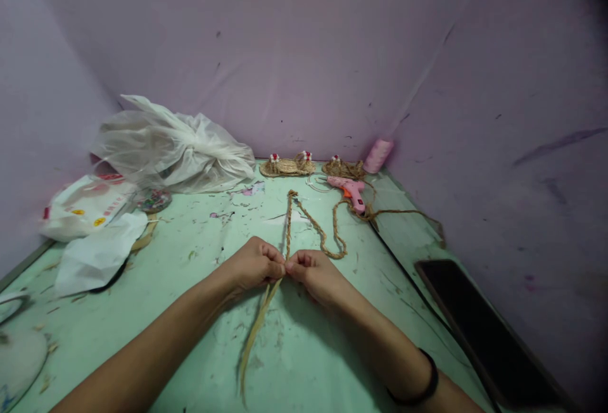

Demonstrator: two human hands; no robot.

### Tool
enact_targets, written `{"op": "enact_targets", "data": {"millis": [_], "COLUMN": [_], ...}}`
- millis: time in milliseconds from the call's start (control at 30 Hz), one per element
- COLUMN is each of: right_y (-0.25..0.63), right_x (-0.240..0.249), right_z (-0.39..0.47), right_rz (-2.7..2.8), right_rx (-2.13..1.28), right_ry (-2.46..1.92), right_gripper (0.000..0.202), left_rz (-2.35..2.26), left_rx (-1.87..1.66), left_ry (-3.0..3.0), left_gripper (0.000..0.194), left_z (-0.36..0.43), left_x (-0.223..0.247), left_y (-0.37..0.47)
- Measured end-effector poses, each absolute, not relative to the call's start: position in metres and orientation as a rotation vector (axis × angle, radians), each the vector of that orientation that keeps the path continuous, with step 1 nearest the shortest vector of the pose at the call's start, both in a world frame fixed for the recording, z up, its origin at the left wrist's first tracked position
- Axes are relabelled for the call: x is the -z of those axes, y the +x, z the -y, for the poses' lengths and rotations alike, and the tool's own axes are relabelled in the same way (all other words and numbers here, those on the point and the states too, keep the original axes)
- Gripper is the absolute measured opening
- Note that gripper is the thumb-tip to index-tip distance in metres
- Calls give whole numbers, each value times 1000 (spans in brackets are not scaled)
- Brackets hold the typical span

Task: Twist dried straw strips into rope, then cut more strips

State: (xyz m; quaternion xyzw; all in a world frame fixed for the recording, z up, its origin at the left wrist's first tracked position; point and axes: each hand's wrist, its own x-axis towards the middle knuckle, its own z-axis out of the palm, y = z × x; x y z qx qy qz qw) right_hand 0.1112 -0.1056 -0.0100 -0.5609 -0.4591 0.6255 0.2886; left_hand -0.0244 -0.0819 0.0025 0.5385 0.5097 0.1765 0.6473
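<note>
A braided straw cord (pixel 289 226) runs toward me from a small knot on the green table, and its near end is pinched between my two hands. My left hand (pixel 259 264) is closed on it from the left, thumb and forefinger together. From the right, my right hand (pixel 313 273) pinches at the same spot, its fingertips touching those of the left. Below the hands, loose pale fibre strands (pixel 256 330) hang toward the table's front. More of the braid winds off to the right, in a zigzag, beyond my right hand.
A pink glue gun (pixel 349 190), its black cable (pixel 408 280) and a dark phone-like slab (pixel 484 330) lie to the right. Straw sandals (pixel 287 167) and a pink thread spool (pixel 379 156) stand by the back wall. Plastic bags (pixel 190 147) fill the left back.
</note>
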Motion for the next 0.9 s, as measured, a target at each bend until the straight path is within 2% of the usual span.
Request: {"op": "enact_targets", "data": {"millis": [267,433,533,633,733,900], "right_y": [113,108,108,110,111,113], "right_x": [14,15,14,12,9,14], "right_z": [106,112,114,114,113,110], "right_rz": [1092,980,891,877,931,1033], "right_rx": [-1633,-1595,-1626,-1671,-1711,-1737], "right_ry": [-1429,-1366,-1355,-1326,-1315,-1242], "right_gripper": [3,1,3,7,12,12], "left_rz": [-1399,-1702,-1733,-1625,-1595,-1248], "left_rx": [-129,-50,-31,-183,-396,-307], "left_ry": [1664,2116,2231,2088,1626,1061], "left_gripper": [17,23,25,23,18,16], "left_z": [90,124,133,120,100,89], "left_x": [-24,-27,-28,-34,-36,-20], "left_y": [-27,-4,2,-7,-19,-22]}}
